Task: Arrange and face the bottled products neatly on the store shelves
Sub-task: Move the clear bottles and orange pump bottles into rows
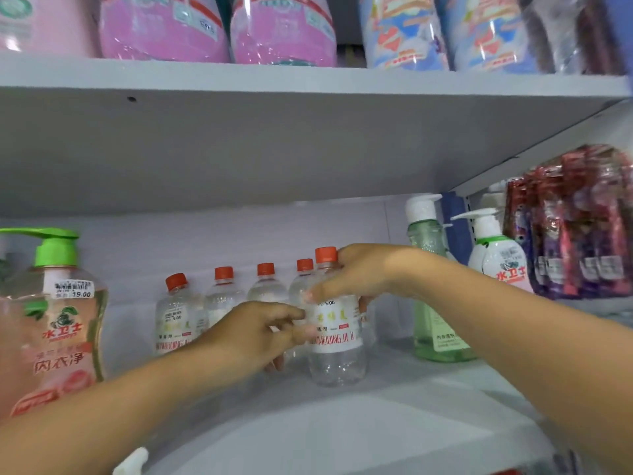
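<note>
Head camera view, looking into a white store shelf [394, 423] with two bare arms reaching in from below. At the middle stands a clear bottle [335, 323] with an orange-red cap and a white label, upright on the shelf and nearest the front. The right hand [356, 274] comes in from the right and grips this bottle at its shoulder, just under the cap, with the thumb across the front and the fingers curled round the back. The left hand [255, 332] comes in from the lower left and holds the same bottle at the label, its fingertips curled against the left side.

Behind and to the left, a row of matching bottles [222, 303] stands against the back wall, four orange-red caps showing; the leftmost one leans slightly. At the far left, close to the camera, is a large pump bottle [58, 323] with a bright green pump, a pink label and a price sticker. To the right of the held bottle stands a tall green pump bottle [433, 289] with a white pump, and beside it a white pump bottle [496, 258]. Dark red packets [575, 224] fill the far right. The upper shelf [308, 80] carries pink refill pouches [219, 29] and blue pouches [445, 32].
</note>
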`<state>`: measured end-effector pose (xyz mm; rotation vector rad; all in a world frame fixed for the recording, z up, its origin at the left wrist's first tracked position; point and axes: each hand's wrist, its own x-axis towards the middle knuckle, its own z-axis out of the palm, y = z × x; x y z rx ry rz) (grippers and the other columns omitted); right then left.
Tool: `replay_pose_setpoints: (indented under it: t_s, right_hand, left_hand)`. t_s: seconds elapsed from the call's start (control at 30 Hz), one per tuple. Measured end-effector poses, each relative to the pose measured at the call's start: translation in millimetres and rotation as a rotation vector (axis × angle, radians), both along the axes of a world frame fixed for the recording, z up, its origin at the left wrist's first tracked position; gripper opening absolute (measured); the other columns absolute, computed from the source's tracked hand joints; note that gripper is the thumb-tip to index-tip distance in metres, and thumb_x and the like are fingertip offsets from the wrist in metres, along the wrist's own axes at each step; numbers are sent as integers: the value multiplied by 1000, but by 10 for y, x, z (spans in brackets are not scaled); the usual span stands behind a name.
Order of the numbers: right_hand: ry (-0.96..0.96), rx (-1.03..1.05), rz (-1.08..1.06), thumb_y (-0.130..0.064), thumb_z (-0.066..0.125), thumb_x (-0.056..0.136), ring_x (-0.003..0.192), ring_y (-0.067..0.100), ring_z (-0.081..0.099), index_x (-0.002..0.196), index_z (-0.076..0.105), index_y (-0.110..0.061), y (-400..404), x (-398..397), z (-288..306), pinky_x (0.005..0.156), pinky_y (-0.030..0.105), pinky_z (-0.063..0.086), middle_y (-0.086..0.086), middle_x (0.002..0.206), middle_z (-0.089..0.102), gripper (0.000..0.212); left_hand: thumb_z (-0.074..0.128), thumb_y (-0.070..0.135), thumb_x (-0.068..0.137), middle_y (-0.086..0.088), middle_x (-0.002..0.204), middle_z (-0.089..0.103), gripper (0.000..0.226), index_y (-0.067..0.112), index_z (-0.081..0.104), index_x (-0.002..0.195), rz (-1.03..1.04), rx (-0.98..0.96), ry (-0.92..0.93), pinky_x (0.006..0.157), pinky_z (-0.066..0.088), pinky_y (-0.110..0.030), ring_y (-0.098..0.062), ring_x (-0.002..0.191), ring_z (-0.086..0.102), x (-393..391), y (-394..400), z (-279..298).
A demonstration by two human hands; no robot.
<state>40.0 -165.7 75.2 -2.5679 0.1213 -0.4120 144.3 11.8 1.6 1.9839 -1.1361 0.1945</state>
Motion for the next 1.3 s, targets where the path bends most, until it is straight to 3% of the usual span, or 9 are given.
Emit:
replay_pose_setpoints:
  t_s: [0.1, 0.23, 0.43, 0.53, 0.6, 0.7, 0.9, 1.1, 1.3]
  right_hand:
    - [116, -38, -127, -35, 83, 81, 97, 25, 76, 122, 62, -7, -39, -154, 200, 94, 43, 59, 9, 116, 75, 54]
    - [124, -428, -407, -42, 85, 77, 96, 25, 73, 146, 33, -13, -73, -214, 377, 85, 39, 58, 9, 124, 65, 91]
    - [270, -711, -538, -50, 76, 85, 97, 27, 71, 132, 56, -6, -168, 2, 372, 70, 36, 56, 10, 114, 69, 68]
    - [274, -788, -556, -42, 70, 92, 93, 27, 61, 134, 55, -4, -147, 66, 325, 76, 36, 48, 5, 94, 62, 59]
    - [302, -845, -575, -41, 66, 96, 98, 28, 59, 135, 56, -4, -154, 141, 301, 81, 35, 46, 5, 102, 63, 55]
    - [346, -828, -601, -36, 64, 98, 116, 28, 63, 138, 54, -3, -205, 214, 304, 82, 34, 47, 9, 131, 62, 52]
    - [287, -707, -616, -28, 64, 99, 102, 26, 67, 139, 50, -1, -382, 412, 254, 83, 34, 52, 14, 133, 60, 50]
    - [245, -711, -616, -19, 63, 98, 93, 22, 58, 140, 48, -2, -531, 667, 168, 82, 30, 50, 6, 107, 56, 48]
    - [-8, -532, -613, -15, 59, 94, 110, 31, 62, 144, 39, -4, -516, 520, 95, 76, 34, 50, 14, 128, 57, 55]
  left_hand:
    - [70, 52, 86, 22, 97, 69, 28, 49, 69, 115, -57, 153, -33, 72, 61, -31, -15, 70, 74, -31, 56, -22]
    - [65, 54, 91, 33, 95, 65, 23, 49, 69, 112, -62, 276, -111, 78, 57, -23, -3, 72, 71, -63, 119, -2]
    - [65, 54, 90, 28, 91, 66, 21, 47, 70, 109, -66, 267, -103, 74, 60, -27, -12, 72, 73, 8, 161, 35]
    - [66, 54, 89, 25, 90, 68, 21, 47, 71, 108, -75, 276, -96, 76, 60, -28, -13, 73, 73, 74, 185, 49]
    - [66, 54, 90, 21, 91, 71, 18, 48, 71, 106, -75, 273, -90, 77, 60, -26, -10, 71, 72, 98, 189, 61]
    - [65, 56, 89, 16, 91, 73, 17, 50, 70, 104, -59, 281, -87, 78, 60, -26, -9, 71, 72, 112, 188, 66]
    - [62, 59, 89, 16, 94, 74, 19, 51, 69, 104, -77, 331, -89, 84, 61, -34, -16, 80, 74, 108, 166, 78]
    - [62, 54, 92, 22, 97, 72, 21, 45, 70, 109, -72, 328, -92, 83, 60, -30, -14, 80, 74, 73, 170, 115]
    - [63, 52, 92, 31, 93, 65, 20, 48, 70, 111, -2, 171, -192, 79, 60, -33, -11, 80, 71, -84, 321, 257]
